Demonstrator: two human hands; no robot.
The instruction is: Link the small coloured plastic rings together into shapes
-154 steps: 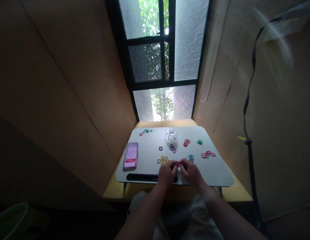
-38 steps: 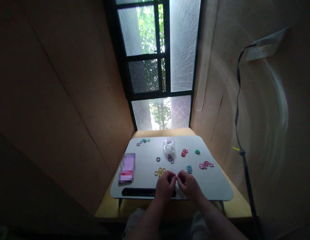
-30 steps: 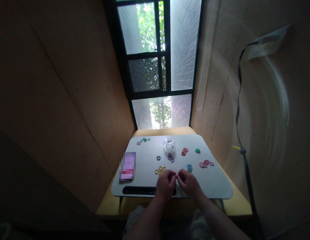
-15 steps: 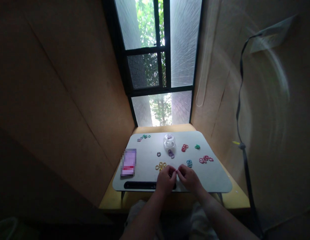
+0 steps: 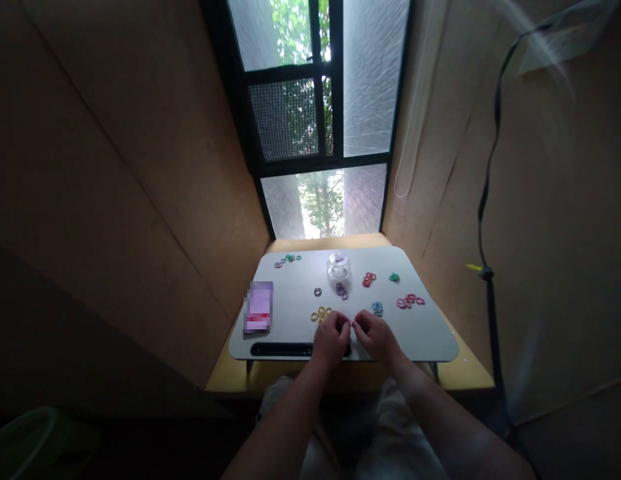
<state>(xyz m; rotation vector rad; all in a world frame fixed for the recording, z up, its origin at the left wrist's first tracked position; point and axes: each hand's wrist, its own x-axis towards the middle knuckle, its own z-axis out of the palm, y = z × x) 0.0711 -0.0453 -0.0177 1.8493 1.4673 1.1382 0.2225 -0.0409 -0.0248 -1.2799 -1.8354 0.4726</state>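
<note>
My left hand (image 5: 332, 335) and my right hand (image 5: 375, 335) meet fingertip to fingertip above the front of a white lap table (image 5: 290, 307). Both are closed in a pinch on a small pink hair tie (image 5: 351, 323), mostly hidden by the fingers. Just beyond my left hand lie several yellow hair ties (image 5: 321, 313), partly covered by it. A blue bunch (image 5: 377, 308) is near my right hand. Farther back are purple ties (image 5: 342, 291), a single dark one (image 5: 317, 292), red ones (image 5: 369, 279), a green bunch (image 5: 394, 277) and pinkish-red ones (image 5: 410, 301).
A clear round jar (image 5: 339, 268) stands at the back middle. More green and mixed ties (image 5: 289, 258) lie at the back left. A phone (image 5: 259, 308) rests on the left, and a black slot (image 5: 283, 349) runs along the front edge. A black cord (image 5: 490, 213) hangs at right.
My hands stay pinched together in the same place over the table, with small finger shifts. More of the pink hair tie showed five seconds ago. My view has tilted; the bunches look unmoved.
</note>
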